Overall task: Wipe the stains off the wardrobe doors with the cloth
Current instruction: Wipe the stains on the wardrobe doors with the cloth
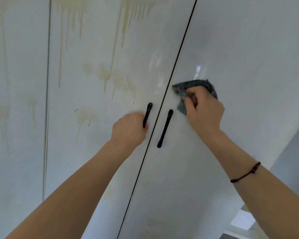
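Cloth (pixel 194 84) bunched in right hand (pixel 204 112), fingers curled on it, pressed to right door (pixel 248 49) beside right handle (pixel 165 128). Left hand (pixel 128 129) clamped on left handle (pixel 148 112). Yellow drip stains (pixel 110 75) on left door (pixel 93 161)

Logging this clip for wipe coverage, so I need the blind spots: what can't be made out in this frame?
Head view, left handle: its lower end is hidden by the left hand gripping it.
Head view, right door: the patch under the cloth and right hand is covered, so any stain there cannot be judged.
Head view, stains: the drips' tops are cut off by the upper edge.
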A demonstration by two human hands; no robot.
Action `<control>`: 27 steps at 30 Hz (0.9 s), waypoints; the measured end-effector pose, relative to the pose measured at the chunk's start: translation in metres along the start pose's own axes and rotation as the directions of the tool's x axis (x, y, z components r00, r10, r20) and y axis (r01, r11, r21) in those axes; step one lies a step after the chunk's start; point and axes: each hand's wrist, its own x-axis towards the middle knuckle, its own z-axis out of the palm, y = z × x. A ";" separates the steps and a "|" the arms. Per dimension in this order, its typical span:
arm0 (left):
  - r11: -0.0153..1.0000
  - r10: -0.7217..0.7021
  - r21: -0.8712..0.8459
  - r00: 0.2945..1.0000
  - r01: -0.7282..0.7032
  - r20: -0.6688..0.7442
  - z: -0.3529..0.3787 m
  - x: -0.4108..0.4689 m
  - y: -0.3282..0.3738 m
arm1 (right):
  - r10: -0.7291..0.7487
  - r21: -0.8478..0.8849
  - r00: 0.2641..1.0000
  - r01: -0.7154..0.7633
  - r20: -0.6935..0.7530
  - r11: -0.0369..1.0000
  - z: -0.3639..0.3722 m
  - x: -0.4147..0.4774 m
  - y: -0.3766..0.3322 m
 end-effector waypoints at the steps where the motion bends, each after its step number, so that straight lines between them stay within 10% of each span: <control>1: 1.000 -0.009 -0.003 1.000 0.009 0.007 -0.001 0.001 0.000 | 0.009 0.042 0.999 -0.011 0.048 0.999 -0.006 0.029 -0.009; 8: 1.000 0.021 -0.014 1.000 -0.021 -0.007 0.000 0.002 -0.008 | -0.312 -0.174 0.828 0.432 0.466 0.885 0.003 0.038 -0.043; 11: 0.999 0.025 -0.042 1.000 -0.025 -0.009 0.001 0.002 -0.010 | -0.233 -0.242 0.781 0.437 0.579 0.866 -0.003 0.047 -0.049; 16: 0.997 0.021 -0.069 1.000 -0.022 -0.015 0.002 0.004 -0.012 | -0.056 -0.299 0.923 0.180 0.381 0.937 -0.015 0.098 -0.051; 23: 0.996 0.019 -0.087 0.998 -0.024 -0.053 0.003 0.002 -0.013 | -0.112 -0.312 0.826 0.330 0.553 0.891 0.023 -0.022 -0.078; 27: 0.994 0.019 -0.107 1.000 -0.020 -0.012 0.002 0.006 -0.013 | -0.104 -0.449 0.957 0.221 0.270 0.866 0.010 0.036 -0.066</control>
